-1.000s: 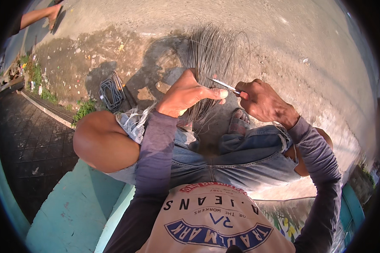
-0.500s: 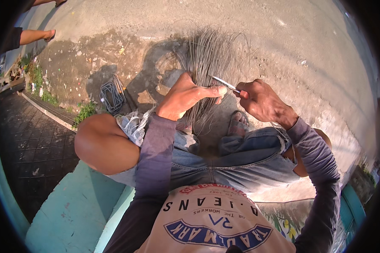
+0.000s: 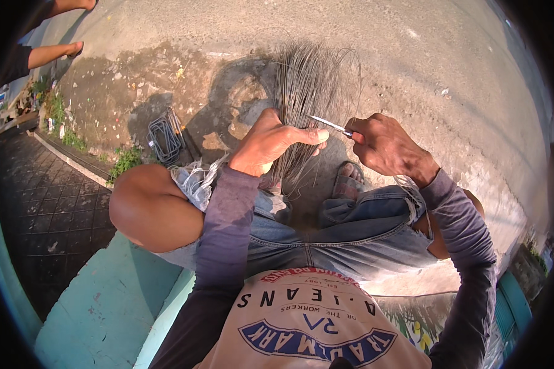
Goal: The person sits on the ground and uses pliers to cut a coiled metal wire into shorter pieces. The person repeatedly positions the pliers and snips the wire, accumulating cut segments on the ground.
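My left hand (image 3: 271,142) is closed around a thick bundle of long, thin grey-brown strands (image 3: 303,77). Its thumb lies across the bundle, pointing right. The strands fan out on the far side, and a few loose ends stick out near my feet. Whether they are wire or plant fibre, I cannot tell. To the right, my right hand (image 3: 393,150) grips a slim pointed knife (image 3: 329,124). Its blade points left, with the tip over the strands just beyond my left thumb; contact cannot be made out. Most of the handle is hidden in my fingers.
Bent metal loops (image 3: 161,142) lie on the ground at left, beside thin rods (image 3: 178,126). A sandalled foot (image 3: 349,178) of mine is below the bundle. Green weeds (image 3: 127,162) edge dark paving (image 3: 55,209). Another person's leg (image 3: 50,55) shows far left, and a teal ledge (image 3: 98,301) near left.
The strands' far ends have shifted and spread a little differently. My right hand and the knife have moved very slightly right and down. My left hand keeps its hold.
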`<move>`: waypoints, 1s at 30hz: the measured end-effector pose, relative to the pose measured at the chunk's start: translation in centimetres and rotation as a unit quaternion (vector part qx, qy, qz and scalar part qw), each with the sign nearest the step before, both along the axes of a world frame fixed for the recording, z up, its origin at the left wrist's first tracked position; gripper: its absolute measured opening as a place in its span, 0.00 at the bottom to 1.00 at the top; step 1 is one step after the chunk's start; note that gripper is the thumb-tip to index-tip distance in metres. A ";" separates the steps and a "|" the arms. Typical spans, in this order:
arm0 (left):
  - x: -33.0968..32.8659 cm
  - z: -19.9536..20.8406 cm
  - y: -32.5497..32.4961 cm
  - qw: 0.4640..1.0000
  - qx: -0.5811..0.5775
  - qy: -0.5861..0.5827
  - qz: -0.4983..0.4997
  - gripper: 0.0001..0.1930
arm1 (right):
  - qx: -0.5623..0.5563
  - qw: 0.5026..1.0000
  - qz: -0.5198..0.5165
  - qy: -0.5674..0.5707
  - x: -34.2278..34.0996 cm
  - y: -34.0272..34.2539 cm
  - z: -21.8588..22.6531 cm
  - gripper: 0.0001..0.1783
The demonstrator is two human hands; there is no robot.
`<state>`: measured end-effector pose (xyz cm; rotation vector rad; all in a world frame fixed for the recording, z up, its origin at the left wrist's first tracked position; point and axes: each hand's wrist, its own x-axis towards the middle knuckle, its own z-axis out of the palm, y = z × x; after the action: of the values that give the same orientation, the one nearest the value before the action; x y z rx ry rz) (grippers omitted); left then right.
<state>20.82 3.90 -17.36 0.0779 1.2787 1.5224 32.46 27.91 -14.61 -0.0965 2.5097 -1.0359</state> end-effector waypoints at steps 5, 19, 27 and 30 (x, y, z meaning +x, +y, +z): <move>-0.1 -0.1 -0.1 1.000 -0.010 0.013 -0.009 0.07 | -0.003 0.999 0.032 0.042 0.9 0.3 -1.4 0.11; -0.4 0.0 0.1 1.000 0.017 0.004 -0.017 0.05 | 0.045 0.996 0.021 -0.068 0.3 -0.4 -0.2 0.06; -0.5 0.7 0.5 1.000 -0.002 -0.004 -0.021 0.05 | 0.026 0.998 -0.003 -0.055 0.4 -0.9 -0.1 0.07; -0.2 0.7 0.4 0.999 -0.020 0.005 -0.031 0.06 | 0.014 1.000 0.000 -0.004 1.5 -0.5 -1.0 0.07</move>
<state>20.60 4.31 -16.65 0.0986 1.3026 1.4438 33.92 27.37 -15.60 -0.0839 2.5160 -0.9990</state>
